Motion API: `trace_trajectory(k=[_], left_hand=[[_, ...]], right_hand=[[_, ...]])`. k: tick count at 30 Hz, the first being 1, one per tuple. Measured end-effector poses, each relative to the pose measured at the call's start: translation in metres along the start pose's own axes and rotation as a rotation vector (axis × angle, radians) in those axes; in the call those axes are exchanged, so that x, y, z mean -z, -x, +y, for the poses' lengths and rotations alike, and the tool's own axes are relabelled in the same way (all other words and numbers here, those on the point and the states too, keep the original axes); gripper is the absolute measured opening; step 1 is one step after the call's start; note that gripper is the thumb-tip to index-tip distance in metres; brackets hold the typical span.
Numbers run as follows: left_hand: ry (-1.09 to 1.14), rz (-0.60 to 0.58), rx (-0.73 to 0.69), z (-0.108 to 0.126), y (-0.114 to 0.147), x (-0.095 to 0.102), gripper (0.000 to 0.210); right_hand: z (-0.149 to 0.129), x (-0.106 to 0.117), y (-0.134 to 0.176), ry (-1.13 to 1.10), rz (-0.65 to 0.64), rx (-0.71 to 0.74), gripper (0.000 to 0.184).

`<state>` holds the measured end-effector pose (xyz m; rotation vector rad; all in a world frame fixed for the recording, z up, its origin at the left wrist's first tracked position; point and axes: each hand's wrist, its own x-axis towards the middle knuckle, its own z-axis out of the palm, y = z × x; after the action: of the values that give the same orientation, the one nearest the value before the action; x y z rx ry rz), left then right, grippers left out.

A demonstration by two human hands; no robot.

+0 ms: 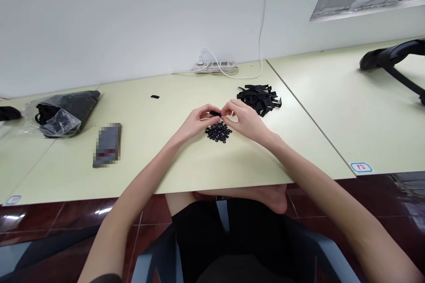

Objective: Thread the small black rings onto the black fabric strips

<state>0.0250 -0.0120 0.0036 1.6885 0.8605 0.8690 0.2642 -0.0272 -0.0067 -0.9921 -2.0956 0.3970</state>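
Note:
My left hand (202,120) pinches a short black fabric strip (215,113) between thumb and fingers. My right hand (241,117) closes on the strip's right end, its fingertips meeting those of the left. Whether a small ring is also between the right fingertips, I cannot tell. Just below both hands lies a pile of small black rings (218,132) on the pale table. A heap of loose black fabric strips (258,97) spreads behind my right hand.
A single black piece (155,96) lies left of my hands. Farther left are a grey, pixelated flat object (108,145) and a plastic bag with black material (68,112). A power strip (214,67) sits by the wall; a black stand (392,59) occupies the right table.

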Motion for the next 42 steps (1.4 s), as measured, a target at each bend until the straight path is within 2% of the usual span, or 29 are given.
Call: trace_trajectory(k=[5, 9, 16, 20, 27, 33, 36, 39, 42], left_hand=[[-0.023, 0.027, -0.025, 0.000, -0.001, 0.002, 0.036], [-0.021, 0.029, -0.033, -0.001, -0.002, 0.003, 0.036], [-0.042, 0.121, -0.019, -0.006, -0.003, 0.010, 0.036], [-0.049, 0.131, -0.011, -0.007, -0.005, 0.012, 0.036], [-0.092, 0.157, 0.011, -0.007, -0.004, 0.016, 0.032], [-0.092, 0.185, 0.014, -0.010, -0.005, 0.019, 0.034], [-0.095, 0.219, 0.010, -0.011, -0.006, 0.023, 0.035], [-0.108, 0.248, 0.009, -0.013, -0.006, 0.029, 0.036], [-0.118, 0.279, 0.013, -0.016, -0.007, 0.036, 0.036]], right_hand=[[0.000, -0.003, 0.000, -0.014, -0.017, -0.101, 0.008], [-0.003, -0.001, -0.001, -0.050, -0.093, -0.168, 0.012], [-0.002, 0.000, -0.002, -0.048, -0.085, -0.174, 0.012], [0.000, -0.002, -0.002, -0.062, -0.070, -0.177, 0.012], [0.004, -0.001, -0.005, -0.189, 0.061, -0.186, 0.011], [0.011, 0.001, -0.006, -0.225, 0.123, -0.224, 0.015], [0.024, 0.012, -0.009, -0.172, 0.242, -0.249, 0.018], [0.045, 0.026, -0.010, -0.045, 0.448, -0.347, 0.019], [0.066, 0.032, -0.009, 0.048, 0.499, -0.490, 0.018]])
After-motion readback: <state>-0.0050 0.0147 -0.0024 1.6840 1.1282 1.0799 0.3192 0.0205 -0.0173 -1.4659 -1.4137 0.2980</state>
